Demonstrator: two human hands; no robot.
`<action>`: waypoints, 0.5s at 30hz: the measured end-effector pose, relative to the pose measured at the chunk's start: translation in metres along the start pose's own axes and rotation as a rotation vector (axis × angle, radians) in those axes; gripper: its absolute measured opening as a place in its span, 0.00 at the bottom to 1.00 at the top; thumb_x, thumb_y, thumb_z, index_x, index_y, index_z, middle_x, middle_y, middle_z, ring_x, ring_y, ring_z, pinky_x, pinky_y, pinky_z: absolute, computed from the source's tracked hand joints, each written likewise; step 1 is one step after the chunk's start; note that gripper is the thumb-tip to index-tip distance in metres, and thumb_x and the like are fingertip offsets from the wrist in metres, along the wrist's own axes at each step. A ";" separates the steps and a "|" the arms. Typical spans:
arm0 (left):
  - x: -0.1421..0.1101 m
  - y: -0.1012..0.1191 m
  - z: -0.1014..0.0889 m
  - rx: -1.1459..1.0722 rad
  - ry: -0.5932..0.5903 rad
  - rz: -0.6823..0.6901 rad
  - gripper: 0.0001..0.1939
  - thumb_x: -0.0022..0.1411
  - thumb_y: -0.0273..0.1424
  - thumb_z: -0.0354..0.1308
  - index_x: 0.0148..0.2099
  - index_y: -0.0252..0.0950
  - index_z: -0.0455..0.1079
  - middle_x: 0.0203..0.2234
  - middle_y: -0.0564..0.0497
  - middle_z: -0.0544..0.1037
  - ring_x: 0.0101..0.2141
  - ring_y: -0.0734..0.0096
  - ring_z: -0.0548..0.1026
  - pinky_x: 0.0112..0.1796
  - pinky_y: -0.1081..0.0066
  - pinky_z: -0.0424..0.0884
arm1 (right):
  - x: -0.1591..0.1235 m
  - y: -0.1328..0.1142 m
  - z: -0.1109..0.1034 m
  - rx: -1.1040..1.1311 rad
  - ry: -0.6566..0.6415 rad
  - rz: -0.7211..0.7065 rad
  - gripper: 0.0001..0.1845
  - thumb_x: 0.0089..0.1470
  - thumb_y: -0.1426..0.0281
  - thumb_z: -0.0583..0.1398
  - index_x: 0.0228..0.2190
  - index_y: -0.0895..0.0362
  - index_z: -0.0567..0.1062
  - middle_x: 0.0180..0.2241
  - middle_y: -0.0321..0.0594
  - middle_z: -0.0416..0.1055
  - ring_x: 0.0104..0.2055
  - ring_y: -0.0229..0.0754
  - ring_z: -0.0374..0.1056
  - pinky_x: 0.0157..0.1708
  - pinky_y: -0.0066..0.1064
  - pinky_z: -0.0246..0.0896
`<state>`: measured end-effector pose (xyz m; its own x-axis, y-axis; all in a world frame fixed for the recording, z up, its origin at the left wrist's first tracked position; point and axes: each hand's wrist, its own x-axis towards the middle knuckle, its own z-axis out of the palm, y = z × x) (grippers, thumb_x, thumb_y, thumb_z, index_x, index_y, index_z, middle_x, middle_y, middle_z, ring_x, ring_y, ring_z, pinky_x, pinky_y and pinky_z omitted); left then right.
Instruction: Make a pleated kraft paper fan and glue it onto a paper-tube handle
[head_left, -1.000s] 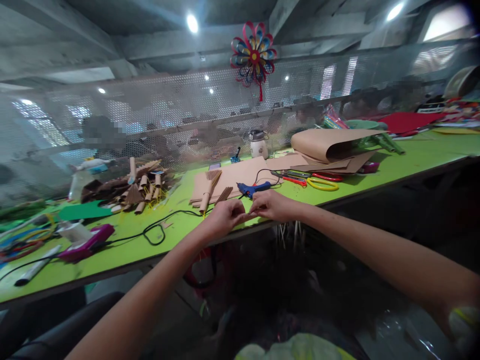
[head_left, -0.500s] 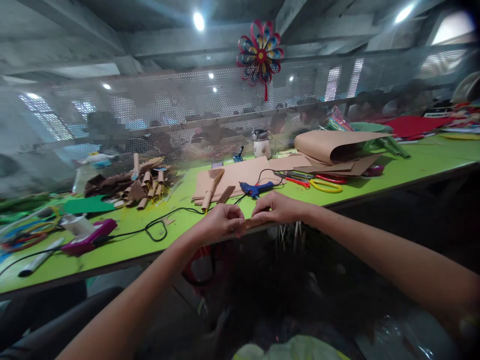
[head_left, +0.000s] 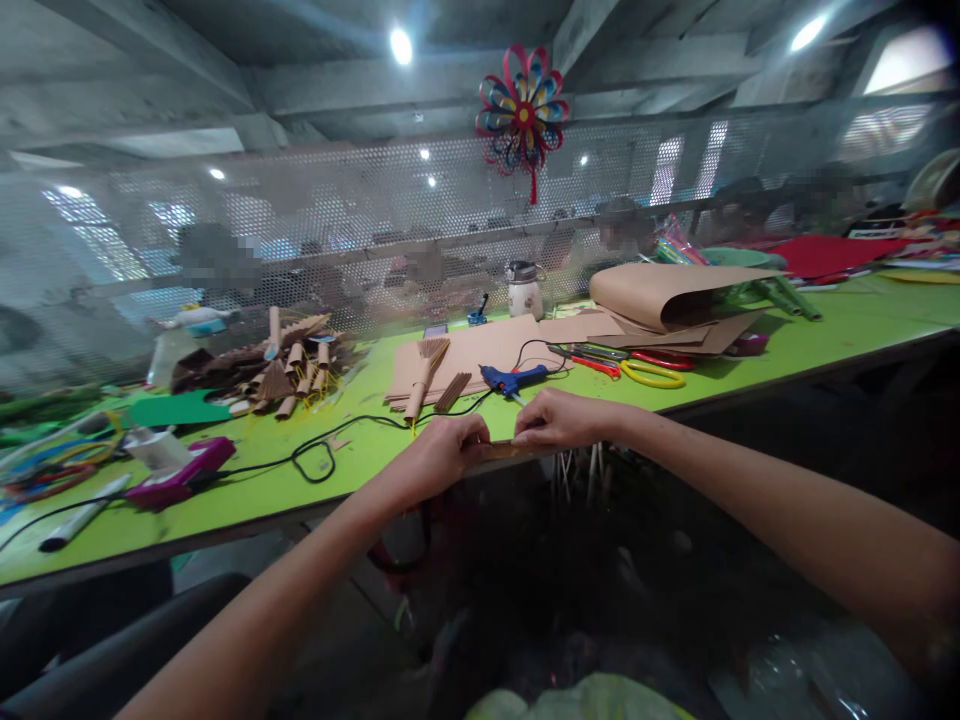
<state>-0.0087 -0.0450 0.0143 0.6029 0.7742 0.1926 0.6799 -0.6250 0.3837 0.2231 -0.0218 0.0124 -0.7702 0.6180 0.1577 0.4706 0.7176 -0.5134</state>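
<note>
My left hand [head_left: 442,455] and my right hand [head_left: 559,420] are both closed on the ends of a narrow brown paper strip [head_left: 501,450], held level at the front edge of the green table [head_left: 247,490]. The strip spans the short gap between the two hands. Just beyond them lie a blue glue gun [head_left: 512,379] with its black cord and brown pleated paper fans [head_left: 429,372] on flat brown card sheets [head_left: 487,350].
A pile of brown paper rolls [head_left: 277,375] sits at the back left, a pink glue gun [head_left: 176,475] at the left. Scissors [head_left: 645,370] and a big roll of brown paper [head_left: 667,290] lie at the right. A metal mesh screen stands behind the table.
My hands have drawn a little apart, and more of the brown strip shows between them. The camera shifted slightly.
</note>
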 end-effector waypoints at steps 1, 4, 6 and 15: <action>-0.001 -0.003 -0.001 -0.010 0.004 -0.011 0.09 0.58 0.35 0.54 0.31 0.35 0.69 0.20 0.55 0.68 0.22 0.75 0.63 0.24 0.75 0.54 | -0.002 0.000 -0.002 0.008 -0.003 0.019 0.10 0.51 0.71 0.57 0.24 0.63 0.77 0.15 0.32 0.64 0.19 0.32 0.55 0.21 0.23 0.48; -0.004 -0.017 -0.007 -0.097 0.014 -0.062 0.09 0.56 0.36 0.56 0.30 0.35 0.69 0.21 0.54 0.70 0.24 0.74 0.65 0.26 0.75 0.57 | -0.010 0.005 -0.008 0.037 0.022 0.080 0.12 0.51 0.70 0.57 0.22 0.62 0.75 0.13 0.31 0.61 0.17 0.32 0.54 0.20 0.24 0.48; -0.006 -0.026 -0.011 -0.213 0.001 -0.094 0.12 0.56 0.38 0.56 0.29 0.34 0.68 0.21 0.54 0.70 0.24 0.74 0.65 0.26 0.75 0.59 | -0.016 0.011 -0.014 0.062 0.069 0.111 0.13 0.52 0.68 0.57 0.21 0.62 0.73 0.14 0.31 0.61 0.18 0.32 0.55 0.20 0.24 0.48; -0.005 -0.006 -0.010 -1.022 -0.095 -0.190 0.14 0.54 0.39 0.62 0.34 0.33 0.67 0.21 0.57 0.65 0.21 0.81 0.61 0.23 0.78 0.56 | -0.017 -0.008 -0.011 0.508 0.204 -0.024 0.20 0.51 0.67 0.60 0.46 0.62 0.72 0.31 0.39 0.71 0.30 0.35 0.65 0.31 0.27 0.62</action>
<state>-0.0198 -0.0437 0.0200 0.5832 0.8123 -0.0057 0.1164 -0.0766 0.9902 0.2375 -0.0341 0.0230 -0.6550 0.6896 0.3090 0.1479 0.5180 -0.8425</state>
